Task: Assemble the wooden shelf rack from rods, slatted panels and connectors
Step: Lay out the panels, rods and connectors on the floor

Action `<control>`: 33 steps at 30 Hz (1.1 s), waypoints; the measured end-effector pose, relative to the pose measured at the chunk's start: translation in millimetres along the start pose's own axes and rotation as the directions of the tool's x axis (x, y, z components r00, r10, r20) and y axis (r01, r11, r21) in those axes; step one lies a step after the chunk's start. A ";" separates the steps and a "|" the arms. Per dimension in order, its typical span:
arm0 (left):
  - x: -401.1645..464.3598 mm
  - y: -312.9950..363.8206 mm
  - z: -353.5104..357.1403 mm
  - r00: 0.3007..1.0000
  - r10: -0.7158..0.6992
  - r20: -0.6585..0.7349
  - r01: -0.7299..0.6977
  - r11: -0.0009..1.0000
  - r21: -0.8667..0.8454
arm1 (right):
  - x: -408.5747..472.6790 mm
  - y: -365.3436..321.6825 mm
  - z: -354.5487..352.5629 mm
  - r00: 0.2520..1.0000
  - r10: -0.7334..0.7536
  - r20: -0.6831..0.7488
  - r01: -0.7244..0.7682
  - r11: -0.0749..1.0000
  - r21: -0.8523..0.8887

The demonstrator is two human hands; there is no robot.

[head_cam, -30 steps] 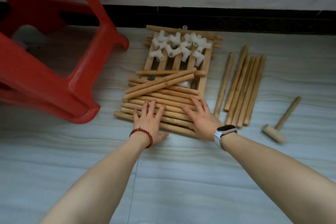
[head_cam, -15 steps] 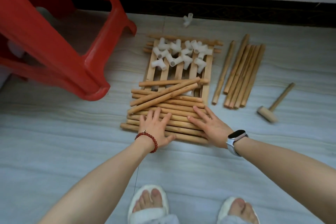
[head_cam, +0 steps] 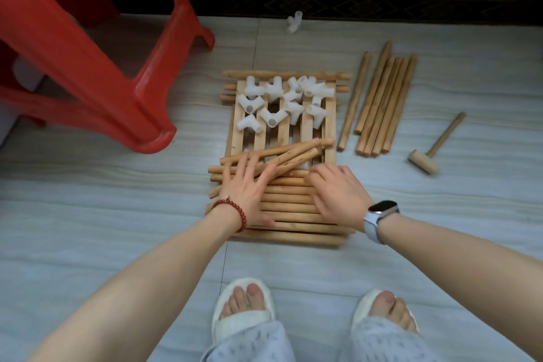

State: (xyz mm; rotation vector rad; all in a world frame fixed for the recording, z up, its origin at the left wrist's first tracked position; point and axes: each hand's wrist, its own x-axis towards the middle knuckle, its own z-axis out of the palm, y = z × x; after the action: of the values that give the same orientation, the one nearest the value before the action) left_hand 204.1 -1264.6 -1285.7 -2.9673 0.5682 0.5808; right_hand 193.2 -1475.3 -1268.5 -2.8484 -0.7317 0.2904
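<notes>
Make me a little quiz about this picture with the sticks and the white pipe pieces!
1. True or false: the wooden mallet lies between the two hands.
2. Where do most white connectors sit?
A) on the slatted panel
B) under the red stool
C) in the right hand
3. Fill in: the left hand rests flat on a pile of wooden ____.

Key: 1 false; 2 A; 3 rods.
</notes>
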 end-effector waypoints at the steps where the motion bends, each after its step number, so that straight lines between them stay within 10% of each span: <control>1: 6.0 -4.7 -0.1 0.998 -0.009 0.061 0.008 1.000 0.014 | 11.8 -0.7 -2.1 0.999 0.041 -0.011 -0.041 0.999 0.030; 7: 41.7 -29.4 1.0 0.967 -0.025 0.252 0.017 0.999 0.034 | 83.8 10.4 -0.9 0.927 0.108 0.360 -0.097 0.994 -0.048; 16: 42.2 -33.1 1.0 0.997 0.065 0.029 -0.063 0.995 -0.072 | 79.4 -8.2 -7.1 0.994 -0.028 0.104 0.056 0.960 -0.275; 33: 17.2 -19.7 9.5 0.981 0.150 0.125 -0.153 0.988 0.013 | 10.5 -6.0 27.4 0.946 0.034 0.321 -0.028 0.999 -0.022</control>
State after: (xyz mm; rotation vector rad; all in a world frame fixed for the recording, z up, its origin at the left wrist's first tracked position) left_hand 222.8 -1251.0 -1301.2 -2.8590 0.7881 0.7592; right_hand 193.1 -1461.4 -1295.0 -2.8633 -0.7468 0.7716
